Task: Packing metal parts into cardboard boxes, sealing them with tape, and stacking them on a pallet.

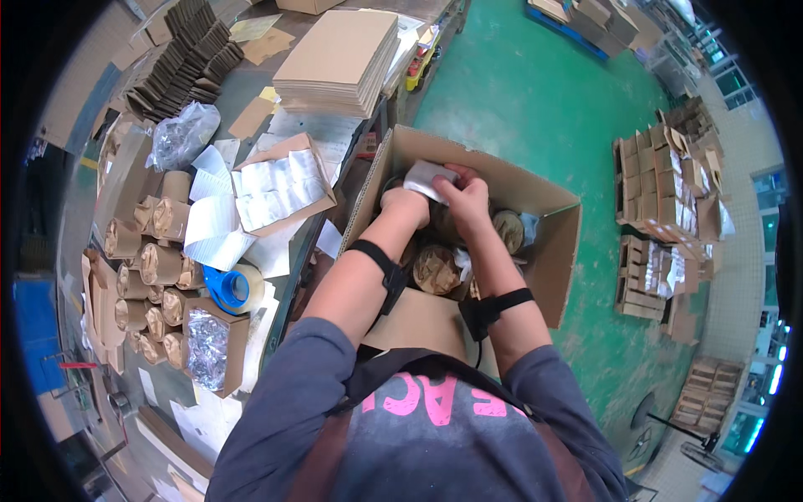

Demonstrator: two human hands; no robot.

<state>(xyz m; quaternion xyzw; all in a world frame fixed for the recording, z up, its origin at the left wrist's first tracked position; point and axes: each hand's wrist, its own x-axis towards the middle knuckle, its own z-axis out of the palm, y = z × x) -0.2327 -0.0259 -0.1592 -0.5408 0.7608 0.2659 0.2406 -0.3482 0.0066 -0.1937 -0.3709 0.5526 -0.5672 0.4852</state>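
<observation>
Both my hands reach down into an open cardboard box (548, 251) standing on the green floor beside the workbench. My left hand (404, 203) and my right hand (464, 201) together grip a small white packet (428, 177) at the far side of the box. Below them, inside the box, lie several brown paper-wrapped round parcels (437, 269). A black strap circles each forearm.
On the workbench (242, 88) to my left lie several more wrapped parcels (159, 263), a blue tape dispenser (230, 287), a small box of white packets (280, 186), a stack of flat cardboard sheets (339, 60) and a clear plastic bag (180, 134). Pallets of cartons (669, 192) stand at right.
</observation>
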